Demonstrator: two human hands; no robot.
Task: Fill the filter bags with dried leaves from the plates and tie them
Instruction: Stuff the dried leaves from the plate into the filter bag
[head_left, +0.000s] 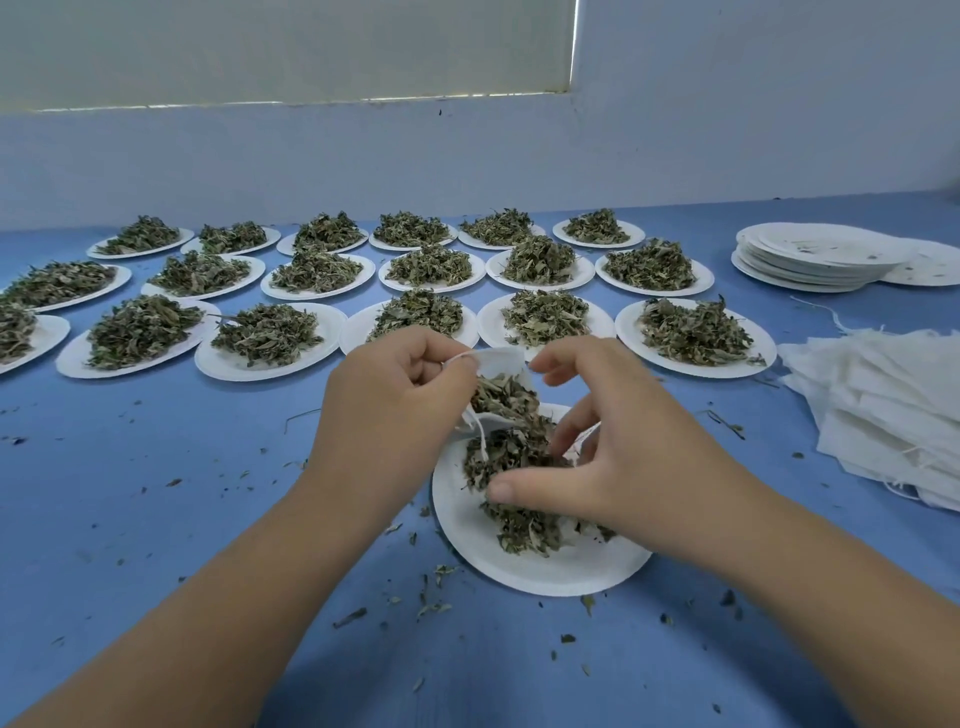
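— What's closest to you?
— Closest are my arms (218, 587), coming up from 6 o'clock over the blue table (130, 467) and its leaf crumbs (436, 608). Just beyond them, at centre, sits the near plate (545, 571)
— And the hands?
— My left hand (395, 400) grips the filter bag (497, 358) by its rim, just above the plate's 11 o'clock edge. My right hand (618, 447) is curled round a clump of dried leaves (519, 514) on that plate, thumb on the near side
— How will the bag handle?
— Feather-light, limp thin cloth, I'd judge. It would collapse unless pinched open, so the rim is the place to hold. The leaves look brittle and shed bits, so loose pinches suit them
— Which way does it point?
— Mouth tipped toward 5 o'clock, at the plate. Its long axis runs roughly 11 to 5, with the drawstring (481, 437) dangling
— Elsewhere?
— Full plates (675, 366) from 9 to 1 o'clock, spare bags (883, 410) at 3
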